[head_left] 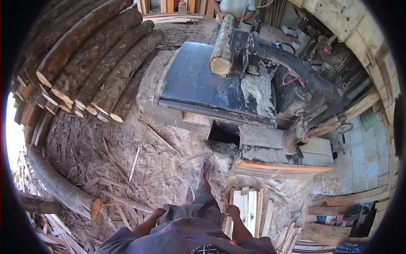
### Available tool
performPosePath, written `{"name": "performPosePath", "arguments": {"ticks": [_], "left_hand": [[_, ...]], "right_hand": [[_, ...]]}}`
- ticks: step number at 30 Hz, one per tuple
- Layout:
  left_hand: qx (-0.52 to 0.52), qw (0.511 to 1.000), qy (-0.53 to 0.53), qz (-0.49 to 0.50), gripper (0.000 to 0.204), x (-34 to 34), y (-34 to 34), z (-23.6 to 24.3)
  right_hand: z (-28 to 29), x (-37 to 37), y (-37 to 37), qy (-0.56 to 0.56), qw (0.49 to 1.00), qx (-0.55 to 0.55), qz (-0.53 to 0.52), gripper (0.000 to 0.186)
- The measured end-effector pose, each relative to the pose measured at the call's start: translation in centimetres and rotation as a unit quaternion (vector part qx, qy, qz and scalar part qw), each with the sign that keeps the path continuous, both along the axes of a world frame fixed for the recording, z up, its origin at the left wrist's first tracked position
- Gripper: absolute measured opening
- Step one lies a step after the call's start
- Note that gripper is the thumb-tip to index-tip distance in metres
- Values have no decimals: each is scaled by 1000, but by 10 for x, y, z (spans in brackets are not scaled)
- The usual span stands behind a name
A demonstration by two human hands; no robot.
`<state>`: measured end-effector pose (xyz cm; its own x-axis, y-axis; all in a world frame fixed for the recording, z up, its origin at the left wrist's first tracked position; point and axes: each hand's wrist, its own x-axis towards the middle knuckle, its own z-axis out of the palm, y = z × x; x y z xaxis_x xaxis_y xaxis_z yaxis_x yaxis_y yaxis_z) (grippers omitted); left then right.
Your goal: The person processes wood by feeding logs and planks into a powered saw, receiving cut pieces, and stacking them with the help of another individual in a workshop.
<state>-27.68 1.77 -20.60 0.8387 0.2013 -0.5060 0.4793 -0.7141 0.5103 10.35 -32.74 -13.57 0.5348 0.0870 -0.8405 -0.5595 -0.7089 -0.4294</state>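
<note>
My left hand (158, 213) hangs beside my left thigh, its fingers hidden from above. On the other side, my right hand (234, 211) is by my right hip, above a stack of sawn wood strips (249, 207); its fingers are hidden too. Nothing shows in either hand. Ahead of me stands a large saw machine with a dark metal table (190, 84). A bark-covered log (223, 51) lies on that table, its cut end toward me. At its far end a co-worker (237, 6) stands with both hands near the log.
Logs (105, 59) are piled high on the left. A loose log (63, 182) and offcuts lie on the sawdust-covered floor (148, 156) nearer me. A dark pit (224, 133) opens under the table's front edge. Machine parts and a handwheel (344, 128) are on the right.
</note>
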Motion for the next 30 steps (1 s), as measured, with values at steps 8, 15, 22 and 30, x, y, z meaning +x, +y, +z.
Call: {"name": "performPosePath", "arguments": {"ticks": [8, 15, 22, 30], "left_hand": [[-235, 876, 84, 412, 51, 273, 92, 92], [-316, 801, -249, 443, 73, 561, 237, 282], [-541, 766, -236, 254, 88, 578, 241, 264], [-540, 753, -161, 339, 93, 473, 153, 292]], "right_hand": [[-5, 212, 180, -119, 957, 46, 261, 32], [164, 385, 369, -214, 934, 287, 17, 57], [208, 354, 386, -4, 945, 321, 70, 108], [238, 230, 318, -98, 914, 391, 43, 85]]}}
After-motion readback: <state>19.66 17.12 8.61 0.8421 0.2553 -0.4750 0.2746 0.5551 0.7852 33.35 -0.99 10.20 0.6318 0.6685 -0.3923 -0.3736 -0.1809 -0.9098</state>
